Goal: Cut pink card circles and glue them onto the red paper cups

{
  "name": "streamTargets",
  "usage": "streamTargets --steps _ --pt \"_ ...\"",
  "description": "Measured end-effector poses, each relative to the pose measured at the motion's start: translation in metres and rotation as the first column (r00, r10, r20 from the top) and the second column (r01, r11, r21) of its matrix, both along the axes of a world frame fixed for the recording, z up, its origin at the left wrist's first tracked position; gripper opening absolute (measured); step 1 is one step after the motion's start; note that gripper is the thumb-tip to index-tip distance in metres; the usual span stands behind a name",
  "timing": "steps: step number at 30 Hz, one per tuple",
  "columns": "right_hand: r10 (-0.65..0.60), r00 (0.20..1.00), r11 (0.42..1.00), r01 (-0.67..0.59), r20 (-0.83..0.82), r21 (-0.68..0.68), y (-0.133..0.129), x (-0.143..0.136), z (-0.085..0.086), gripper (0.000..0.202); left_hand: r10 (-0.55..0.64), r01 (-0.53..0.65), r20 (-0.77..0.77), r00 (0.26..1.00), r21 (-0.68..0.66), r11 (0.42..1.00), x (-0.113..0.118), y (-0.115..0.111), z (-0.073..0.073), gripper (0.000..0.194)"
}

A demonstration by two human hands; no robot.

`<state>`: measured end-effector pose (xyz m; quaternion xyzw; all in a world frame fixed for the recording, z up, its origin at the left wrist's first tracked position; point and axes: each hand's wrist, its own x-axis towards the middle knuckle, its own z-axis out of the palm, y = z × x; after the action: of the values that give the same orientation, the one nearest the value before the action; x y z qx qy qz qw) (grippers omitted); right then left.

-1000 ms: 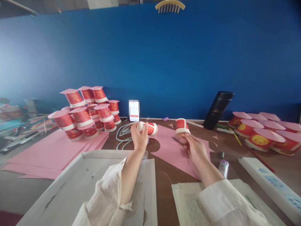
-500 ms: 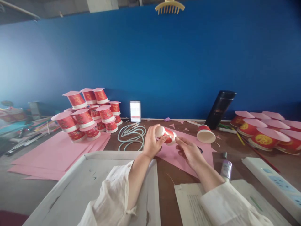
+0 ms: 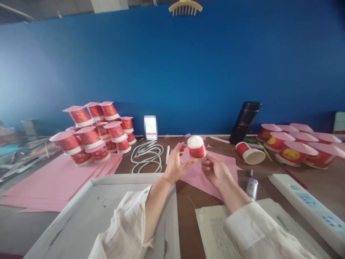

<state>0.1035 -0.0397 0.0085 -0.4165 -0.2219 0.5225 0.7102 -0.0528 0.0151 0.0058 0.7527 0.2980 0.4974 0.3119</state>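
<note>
A red and white paper cup (image 3: 196, 148) is held upside down above the pink paper sheet (image 3: 201, 181), its pale base up and its rim down. My right hand (image 3: 215, 171) pinches it at the right side of the rim. Beside the cup on the left is my left hand (image 3: 175, 165), its fingers spread and curved with a gap to the cup wall. Its thumb tip lies close under the rim; I cannot tell if it touches. Another red paper cup (image 3: 249, 153) lies on its side to the right, mouth toward me.
Stacked red cups with pink paper tops (image 3: 88, 138) stand at left behind pink sheets (image 3: 54, 180). More topped cups (image 3: 296, 153) are at right. A black flask (image 3: 245, 122), coiled cable (image 3: 147, 158), small bottle (image 3: 252, 189), power strip (image 3: 309, 205), white tray (image 3: 107, 216) and papers (image 3: 212, 230) surround the hands.
The cup has turned from lying sideways to upside down. My left fingers have come away from its side. The loose cup at right has rolled round, and the view has shifted slightly right.
</note>
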Motion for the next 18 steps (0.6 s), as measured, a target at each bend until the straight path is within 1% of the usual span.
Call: streamTargets --steps 1,2,3,5,7,8,9,10,11,13,14,15,16,18 --pt "0.029 0.999 0.999 -0.028 0.021 -0.016 0.000 -0.006 -0.002 0.014 -0.028 0.030 0.037 0.999 -0.058 0.998 0.003 -0.004 0.003 0.059" --pt "0.051 0.998 0.998 -0.049 0.046 -0.029 -0.001 -0.011 -0.005 0.013 -0.031 0.038 0.060 0.998 -0.118 0.992 0.005 -0.008 0.005 0.057" --pt "0.066 0.995 0.997 -0.063 0.076 -0.040 -0.001 -0.016 -0.007 0.014 -0.010 0.022 0.070 0.998 -0.171 0.985 0.006 -0.010 0.006 0.055" --pt "0.084 0.986 0.995 -0.076 0.147 -0.061 -0.001 -0.020 -0.011 0.017 0.061 -0.043 0.072 0.996 -0.234 0.971 0.006 -0.010 0.008 0.053" --pt "0.073 0.971 0.995 -0.056 0.228 -0.078 0.000 -0.020 -0.013 0.021 0.171 -0.148 0.085 0.982 -0.229 0.962 0.002 -0.004 0.008 0.054" --pt "0.053 0.961 0.996 -0.032 0.270 -0.083 0.000 -0.017 -0.013 0.024 0.249 -0.224 0.102 0.963 -0.210 0.952 -0.001 0.001 0.008 0.054" --pt "0.026 0.949 0.996 0.000 0.314 -0.084 0.001 -0.015 -0.014 0.028 0.345 -0.320 0.124 0.930 -0.187 0.929 -0.006 0.007 0.008 0.054" --pt "-0.005 0.933 0.996 0.037 0.361 -0.080 0.001 -0.012 -0.013 0.031 0.443 -0.422 0.139 0.886 -0.158 0.893 -0.011 0.013 0.008 0.054" --pt "-0.037 0.912 0.995 0.072 0.408 -0.071 0.001 -0.008 -0.013 0.033 0.542 -0.529 0.150 0.827 -0.119 0.840 -0.017 0.020 0.007 0.054" --pt "-0.089 0.860 0.992 0.124 0.502 -0.038 0.001 -0.003 -0.013 0.034 0.675 -0.681 0.152 0.722 -0.015 0.732 -0.028 0.032 0.005 0.059" --pt "-0.102 0.813 0.991 0.132 0.573 -0.010 0.001 -0.001 -0.013 0.033 0.705 -0.716 0.143 0.694 0.043 0.697 -0.034 0.037 0.002 0.062" --pt "-0.109 0.728 0.992 0.124 0.677 0.026 0.000 0.000 -0.014 0.030 0.727 -0.738 0.128 0.675 0.090 0.669 -0.038 0.041 -0.001 0.063" --pt "-0.106 0.598 0.993 0.098 0.794 0.059 0.000 0.000 -0.016 0.029 0.740 -0.747 0.106 0.664 0.134 0.651 -0.041 0.044 -0.004 0.063" --pt "-0.095 0.282 0.995 0.014 0.955 0.094 -0.002 -0.003 -0.020 0.031 0.743 -0.737 0.055 0.667 0.196 0.647 -0.043 0.048 -0.012 0.064"
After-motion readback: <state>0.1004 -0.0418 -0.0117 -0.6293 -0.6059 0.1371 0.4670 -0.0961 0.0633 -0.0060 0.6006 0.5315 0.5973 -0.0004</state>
